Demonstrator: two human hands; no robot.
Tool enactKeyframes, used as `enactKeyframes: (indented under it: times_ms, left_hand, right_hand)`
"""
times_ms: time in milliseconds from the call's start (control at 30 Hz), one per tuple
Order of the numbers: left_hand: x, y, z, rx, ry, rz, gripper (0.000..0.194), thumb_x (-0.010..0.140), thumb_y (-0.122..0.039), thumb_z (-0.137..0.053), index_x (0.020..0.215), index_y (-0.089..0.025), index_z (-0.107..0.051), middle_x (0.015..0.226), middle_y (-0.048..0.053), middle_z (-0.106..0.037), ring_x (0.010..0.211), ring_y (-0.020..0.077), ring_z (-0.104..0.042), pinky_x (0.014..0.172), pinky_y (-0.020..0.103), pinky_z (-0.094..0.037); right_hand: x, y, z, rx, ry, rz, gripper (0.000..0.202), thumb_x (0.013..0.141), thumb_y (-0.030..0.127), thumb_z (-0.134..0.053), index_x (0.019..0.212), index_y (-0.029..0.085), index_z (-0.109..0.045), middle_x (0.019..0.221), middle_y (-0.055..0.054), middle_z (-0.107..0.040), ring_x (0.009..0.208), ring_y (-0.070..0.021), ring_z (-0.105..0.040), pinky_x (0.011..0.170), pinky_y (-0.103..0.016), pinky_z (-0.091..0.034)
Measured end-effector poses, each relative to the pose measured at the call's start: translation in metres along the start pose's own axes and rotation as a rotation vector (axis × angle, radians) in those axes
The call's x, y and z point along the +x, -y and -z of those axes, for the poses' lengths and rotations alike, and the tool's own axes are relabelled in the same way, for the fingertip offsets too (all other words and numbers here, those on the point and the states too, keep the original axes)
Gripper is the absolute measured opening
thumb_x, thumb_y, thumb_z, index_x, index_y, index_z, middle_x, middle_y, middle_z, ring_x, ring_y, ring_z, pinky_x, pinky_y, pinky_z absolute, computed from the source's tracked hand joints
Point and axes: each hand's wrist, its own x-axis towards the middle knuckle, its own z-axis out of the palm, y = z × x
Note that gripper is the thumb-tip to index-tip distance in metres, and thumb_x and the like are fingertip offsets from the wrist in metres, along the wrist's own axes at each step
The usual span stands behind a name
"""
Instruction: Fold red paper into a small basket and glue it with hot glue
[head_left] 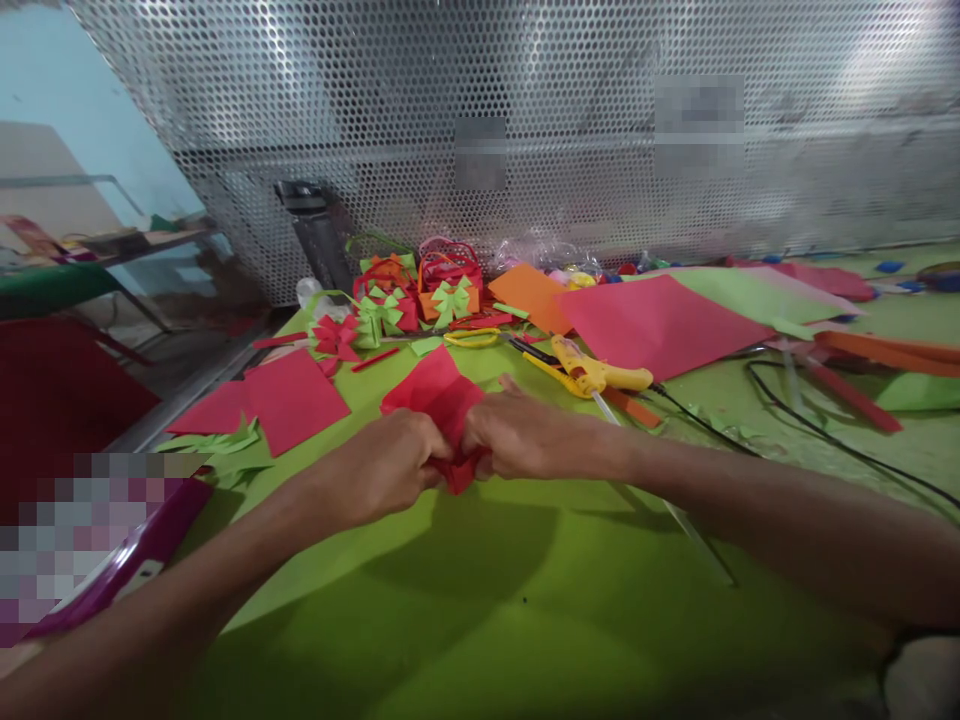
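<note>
Pinching a bunched red craft sheet point(436, 388) low down between closed left hand point(391, 458) and right hand point(516, 432), over the green tabletop point(480, 600), near the yellow glue gun point(596, 370). Probably mid-fold, so likely needing to keep both pinches firm and even.

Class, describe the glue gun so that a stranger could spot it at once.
Find the metal panel full of holes, then the green table before it. On the table, just beyond the person's right hand, lies the yellow glue gun. Unlike the yellow-handled scissors to its left, it trails a black cord.
</note>
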Motion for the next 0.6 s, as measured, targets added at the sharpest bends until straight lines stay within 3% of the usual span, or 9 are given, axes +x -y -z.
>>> enactKeyframes:
  times_ms: [133,267,367,600]
  left_hand:
    - [0.001,-0.005,0.003,-0.081,-0.039,0.134,0.017,0.074,-0.020,-0.052,0.072,-0.015,-0.068,0.065,0.003,-0.064,0.059,0.0127,-0.053,0.056,0.023,-0.033]
    - [0.001,-0.011,0.004,-0.191,-0.121,0.210,0.014,0.071,-0.021,-0.055,0.075,-0.015,-0.068,0.070,0.004,-0.067,0.064,0.0151,-0.057,0.059,0.024,-0.037]
    - [0.001,-0.015,0.002,-0.247,-0.133,0.220,0.014,0.070,-0.020,-0.056,0.072,-0.014,-0.068,0.067,0.003,-0.066,0.064,0.0153,-0.057,0.058,0.024,-0.038]
    - [-0.001,-0.011,0.003,-0.310,-0.172,0.149,0.016,0.070,-0.021,-0.053,0.074,-0.013,-0.067,0.066,0.001,-0.064,0.063,0.0145,-0.055,0.057,0.023,-0.036]
  right_hand:
    - [-0.001,-0.001,-0.003,-0.050,-0.073,-0.032,0.009,0.071,0.015,-0.059,0.064,0.015,-0.053,0.067,0.002,-0.054,0.070,-0.0139,-0.050,0.084,-0.041,-0.034]
    - [0.002,0.000,-0.005,-0.082,-0.111,-0.047,0.023,0.068,0.023,-0.065,0.054,0.016,-0.048,0.063,0.001,-0.051,0.078,-0.0184,-0.051,0.083,-0.043,-0.035]
    - [0.006,0.000,-0.009,-0.080,-0.110,-0.085,0.029,0.064,0.026,-0.069,0.049,0.016,-0.046,0.058,0.002,-0.049,0.079,-0.0194,-0.052,0.085,-0.045,-0.034]
    - [0.008,0.001,-0.020,-0.092,-0.171,-0.183,0.021,0.065,0.016,-0.062,0.049,0.016,-0.049,0.057,0.002,-0.052,0.075,-0.0179,-0.052,0.091,-0.056,-0.025]
